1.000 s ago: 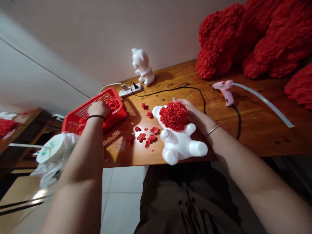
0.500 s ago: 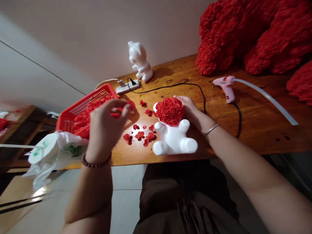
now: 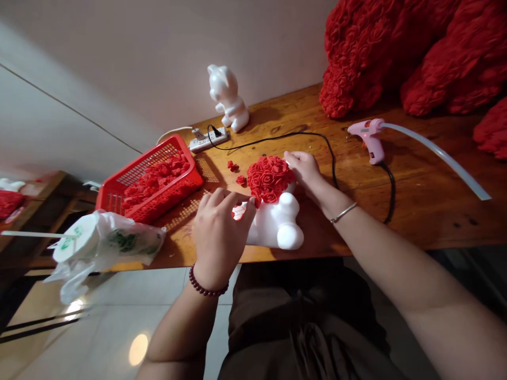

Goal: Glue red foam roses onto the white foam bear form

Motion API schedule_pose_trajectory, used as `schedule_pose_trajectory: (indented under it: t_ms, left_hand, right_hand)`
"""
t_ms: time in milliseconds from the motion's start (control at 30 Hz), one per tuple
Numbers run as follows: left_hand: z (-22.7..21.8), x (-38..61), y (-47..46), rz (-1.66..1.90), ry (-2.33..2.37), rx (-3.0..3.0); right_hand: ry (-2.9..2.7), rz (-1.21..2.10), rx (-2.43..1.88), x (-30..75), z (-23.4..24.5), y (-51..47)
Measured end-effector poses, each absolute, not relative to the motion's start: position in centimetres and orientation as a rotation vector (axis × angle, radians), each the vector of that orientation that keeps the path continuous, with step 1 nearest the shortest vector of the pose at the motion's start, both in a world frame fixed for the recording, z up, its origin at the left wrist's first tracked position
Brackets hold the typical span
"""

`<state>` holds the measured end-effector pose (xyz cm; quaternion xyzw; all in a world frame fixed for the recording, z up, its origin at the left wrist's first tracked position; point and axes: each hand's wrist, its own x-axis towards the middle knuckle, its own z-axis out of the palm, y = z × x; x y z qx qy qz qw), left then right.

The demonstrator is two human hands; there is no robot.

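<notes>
A white foam bear (image 3: 272, 230) sits near the table's front edge, its face packed with red foam roses (image 3: 269, 177). At the lower left of this face, my left hand (image 3: 222, 221) pinches a red foam rose (image 3: 257, 202) between thumb and forefinger, mostly covered by the fingertips. My right hand (image 3: 306, 169) grips the bear's head by the ear on the right side, fingers closed. The left hand blocks the bear's left leg and most of the loose roses on the wood; two loose roses (image 3: 241, 180) still show behind it.
Left stands a red basket (image 3: 149, 203) of roses, beside a plastic bag (image 3: 134, 240) with a white roll. A power strip (image 3: 209, 141) and another white bear (image 3: 227, 97) are behind. A pink glue gun (image 3: 370, 138) with its cord lies right, before large red rose-covered figures (image 3: 356, 58).
My left hand has moved right, from in front of the basket to the bear's face, with a rose in its fingertips. The bear has turned slightly, still held by my right hand.
</notes>
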<state>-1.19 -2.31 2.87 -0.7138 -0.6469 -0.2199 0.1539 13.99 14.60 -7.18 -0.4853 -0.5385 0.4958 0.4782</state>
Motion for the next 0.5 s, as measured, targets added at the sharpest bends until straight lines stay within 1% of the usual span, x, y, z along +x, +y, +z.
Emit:
schedule_pose_trajectory:
  t_ms: [133,233,367,500]
  left_hand:
    - [2.9,-1.4,-2.1,-0.581,-1.874,-2.032]
    - [3.6,-1.4,-2.0,-0.602,-1.881,-2.139]
    - [4.7,-1.5,-2.3,-0.485,-1.892,-2.29]
    - [4.9,-1.5,-2.4,-0.449,-1.871,-2.279]
  right_hand:
    - [-1.291,1.145,-1.199,13.9,-7.0,14.5]
    - [-1.302,1.141,-1.187,14.0,-6.9,14.4]
    - [-1.297,1.147,-1.219,14.0,-7.0,14.5]
    - [-1.305,1.151,-1.224,13.9,-7.1,14.7]
